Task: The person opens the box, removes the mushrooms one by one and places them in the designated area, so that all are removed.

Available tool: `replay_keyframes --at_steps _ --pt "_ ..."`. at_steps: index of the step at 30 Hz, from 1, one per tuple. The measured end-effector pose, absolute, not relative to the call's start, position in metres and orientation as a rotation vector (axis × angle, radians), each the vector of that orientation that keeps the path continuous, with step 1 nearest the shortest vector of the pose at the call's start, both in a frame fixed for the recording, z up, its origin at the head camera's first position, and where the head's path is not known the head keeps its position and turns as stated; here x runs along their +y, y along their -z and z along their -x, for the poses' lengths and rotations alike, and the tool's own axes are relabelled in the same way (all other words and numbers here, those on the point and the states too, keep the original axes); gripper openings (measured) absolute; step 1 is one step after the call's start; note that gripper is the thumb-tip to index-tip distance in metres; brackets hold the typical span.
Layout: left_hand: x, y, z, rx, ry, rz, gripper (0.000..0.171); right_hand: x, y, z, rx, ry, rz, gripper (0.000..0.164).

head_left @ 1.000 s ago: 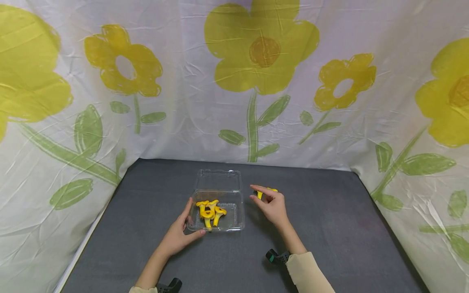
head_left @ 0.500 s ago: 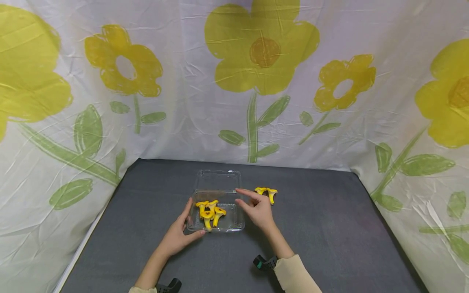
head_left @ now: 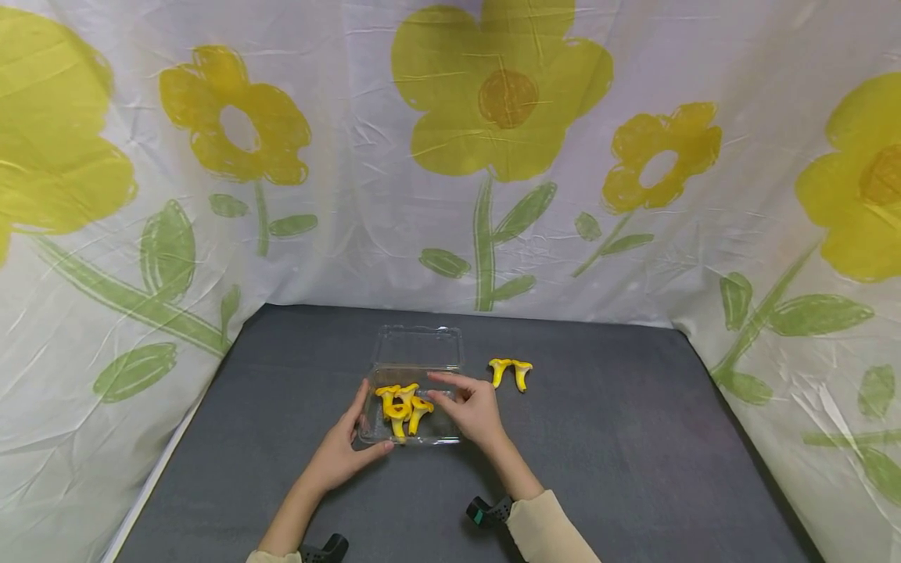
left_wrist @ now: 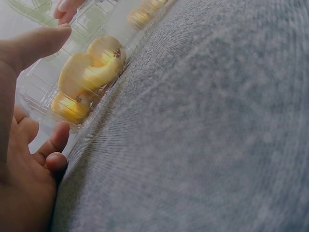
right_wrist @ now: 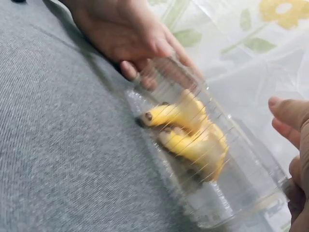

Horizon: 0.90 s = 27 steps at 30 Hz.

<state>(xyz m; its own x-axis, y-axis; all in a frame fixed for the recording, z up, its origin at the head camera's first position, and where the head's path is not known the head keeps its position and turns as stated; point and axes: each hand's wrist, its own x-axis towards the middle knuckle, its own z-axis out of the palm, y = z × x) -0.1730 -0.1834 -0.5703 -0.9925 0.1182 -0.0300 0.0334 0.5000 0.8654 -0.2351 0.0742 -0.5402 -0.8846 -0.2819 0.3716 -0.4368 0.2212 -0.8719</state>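
My left hand (head_left: 338,460) holds a clear plastic clamshell box (head_left: 443,439) at its front left corner, thumb along the front side and fingers at the left wall. Several yellow chanterelle mushrooms (head_left: 398,416) lie in the left half of the box; the right wrist view shows their stems (right_wrist: 178,145) through the clear wall. Over the right side of the box is my right hand (head_left: 480,413), thumb and forefinger apart with nothing between them. To the box's right, two chanterelles (head_left: 522,375) lie side by side on the table.
The box's transparent lid (head_left: 420,348) is folded back behind it. A dark grey cloth covers the table (head_left: 619,438), and a white curtain (head_left: 366,234) with printed yellow flowers hangs at its back and sides.
My right hand has moved left, from the two loose chanterelles to over the box, bringing both into full view. The left hand stays at the box corner.
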Motion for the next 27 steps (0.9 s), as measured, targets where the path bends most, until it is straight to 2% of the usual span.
replay_keyframes --at_steps 6,27 --pt "-0.1841 0.5691 0.1721 2.64 -1.523 -0.14 0.117 0.0733 0.5415 0.2361 -2.445 -1.639 -0.704 0.034" --pt "-0.1839 0.5703 0.175 2.646 -1.491 -0.112 0.116 0.0696 0.5359 0.2383 -2.629 -1.172 -0.911 0.024"
